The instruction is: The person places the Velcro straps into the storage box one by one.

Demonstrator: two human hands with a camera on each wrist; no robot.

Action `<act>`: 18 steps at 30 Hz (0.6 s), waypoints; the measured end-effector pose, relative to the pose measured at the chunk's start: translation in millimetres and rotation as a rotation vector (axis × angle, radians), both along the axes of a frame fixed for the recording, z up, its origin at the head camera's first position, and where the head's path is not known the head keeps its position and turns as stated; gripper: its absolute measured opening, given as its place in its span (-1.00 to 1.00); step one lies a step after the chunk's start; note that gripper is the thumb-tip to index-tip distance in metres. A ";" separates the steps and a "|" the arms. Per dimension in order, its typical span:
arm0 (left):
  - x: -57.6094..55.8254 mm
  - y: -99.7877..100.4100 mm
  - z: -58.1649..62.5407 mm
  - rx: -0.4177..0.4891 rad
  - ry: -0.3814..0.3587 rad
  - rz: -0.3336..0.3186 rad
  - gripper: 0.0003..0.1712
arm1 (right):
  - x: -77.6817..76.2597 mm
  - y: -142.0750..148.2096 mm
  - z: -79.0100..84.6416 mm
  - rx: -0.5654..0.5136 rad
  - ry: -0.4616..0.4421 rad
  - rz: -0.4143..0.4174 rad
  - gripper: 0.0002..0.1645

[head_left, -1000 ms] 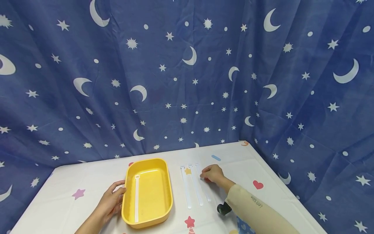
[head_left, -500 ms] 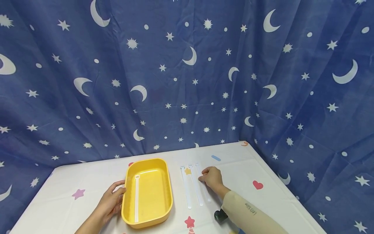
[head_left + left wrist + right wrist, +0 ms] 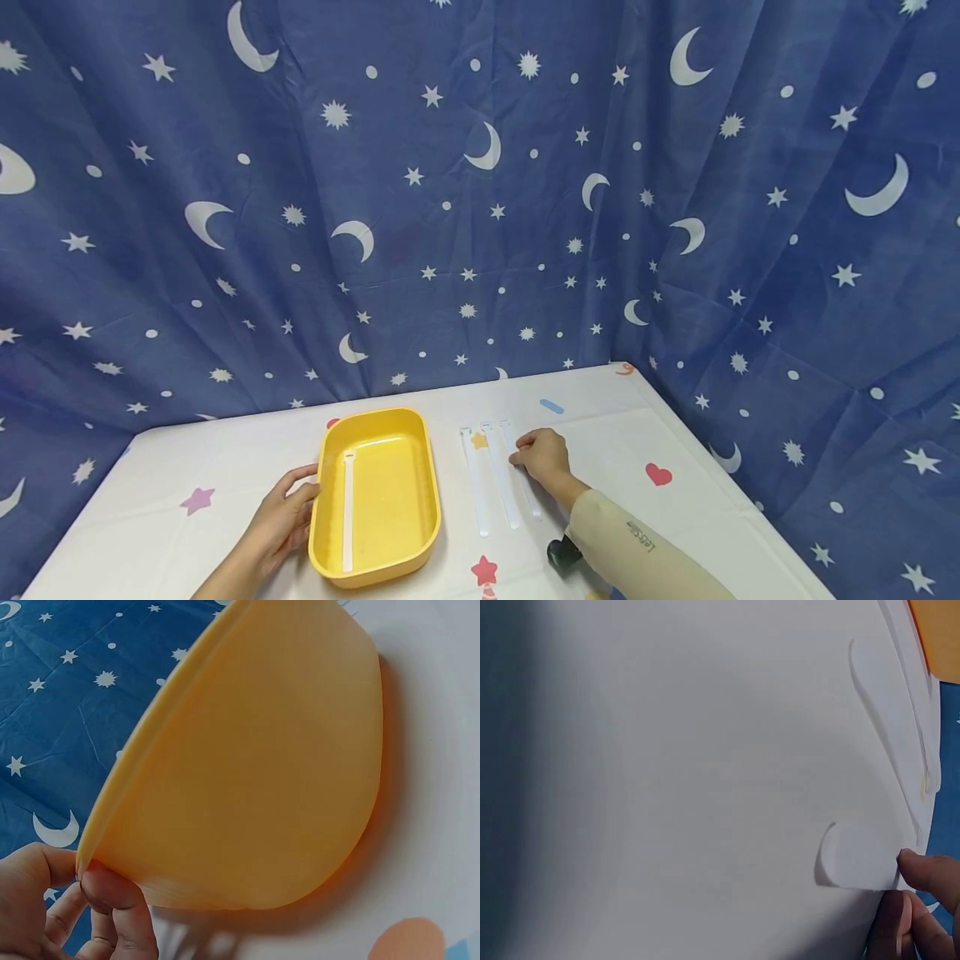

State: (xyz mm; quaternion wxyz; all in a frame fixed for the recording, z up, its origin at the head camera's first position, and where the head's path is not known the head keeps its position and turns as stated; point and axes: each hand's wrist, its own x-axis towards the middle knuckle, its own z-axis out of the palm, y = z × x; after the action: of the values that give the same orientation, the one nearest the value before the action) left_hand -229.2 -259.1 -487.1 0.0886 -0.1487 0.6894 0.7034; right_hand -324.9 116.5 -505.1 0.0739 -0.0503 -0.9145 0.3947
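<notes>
My left hand (image 3: 283,517) pinches the rim of a yellow plastic tray (image 3: 431,508) at its left side, thumb and finger on the edge in the left wrist view. Inside the tray one white strap (image 3: 348,517) with a slotted head lies lengthwise. Three similar straps lie side by side to the right of the tray. On the rightmost of these, a white strap (image 3: 859,859), my right hand (image 3: 543,457) has a thumb-and-finger pinch; its rounded end stands out from the fingers in the right wrist view. The middle strap (image 3: 500,483) and left strap (image 3: 475,487) lie flat.
A white tablecloth (image 3: 600,500) with printed stars and a heart covers the table. Behind and to the right hangs a blue curtain (image 3: 420,317) with moons and stars. A black rounded object (image 3: 561,553) is at my right wrist.
My right hand and forearm have shifted slightly left along the rightmost strap. The left hand and tray stay where they were; the head view has moved a little.
</notes>
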 end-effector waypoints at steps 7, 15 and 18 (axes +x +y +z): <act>0.5 0.0 1.3 -0.010 -0.009 -0.001 -0.40 | 1.4 0.0 1.7 -0.010 0.012 0.007 -0.81; 1.0 0.3 2.9 -0.014 -0.013 0.000 -0.40 | -0.9 0.4 1.1 -0.015 -0.001 0.015 -0.79; 1.0 0.0 2.7 -0.011 -0.007 -0.005 -0.39 | -1.5 -0.1 2.1 -0.020 -0.019 0.007 -0.79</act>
State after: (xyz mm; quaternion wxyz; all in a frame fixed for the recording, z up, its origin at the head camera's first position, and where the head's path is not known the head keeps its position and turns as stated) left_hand -228.2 -259.2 -484.4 0.0921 -0.1500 0.6934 0.6987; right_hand -326.5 116.3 -503.0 0.0635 -0.0516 -0.9112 0.4037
